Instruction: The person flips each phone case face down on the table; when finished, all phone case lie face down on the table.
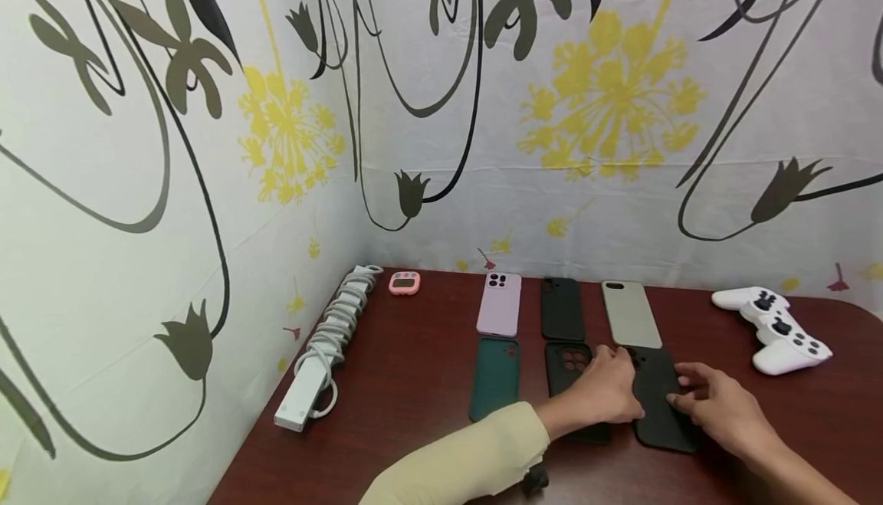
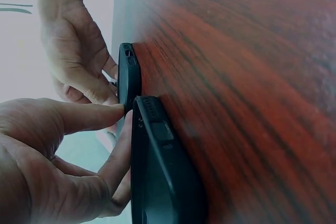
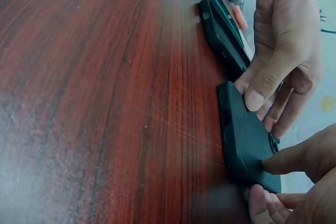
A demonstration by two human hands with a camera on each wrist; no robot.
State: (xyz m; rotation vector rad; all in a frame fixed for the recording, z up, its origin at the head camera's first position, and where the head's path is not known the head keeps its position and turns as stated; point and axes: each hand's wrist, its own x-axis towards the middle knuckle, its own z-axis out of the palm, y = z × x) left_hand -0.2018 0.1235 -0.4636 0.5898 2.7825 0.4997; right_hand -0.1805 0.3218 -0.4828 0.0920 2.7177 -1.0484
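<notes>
A black phone case (image 1: 658, 405) lies flat at the right end of the front row, between my two hands. My left hand (image 1: 610, 390) grips its left edge, the thumb on the upper face, as the right wrist view shows. From the other side my right hand (image 1: 720, 409) holds the right edge, thumb on the face and fingers at the side (image 3: 304, 177). Just left of it, partly hidden under my left hand, is another black phone case (image 1: 569, 359) with a camera cut-out. A teal phone case (image 1: 495, 378) lies farther left.
Behind lie a lilac phone case (image 1: 500, 306), a dark phone case (image 1: 562, 309) and a light grey phone case (image 1: 631, 315). A white game controller (image 1: 776, 329) is at the right. At the left are a cord-wrapped power strip (image 1: 334, 329) and a pink timer (image 1: 404, 283).
</notes>
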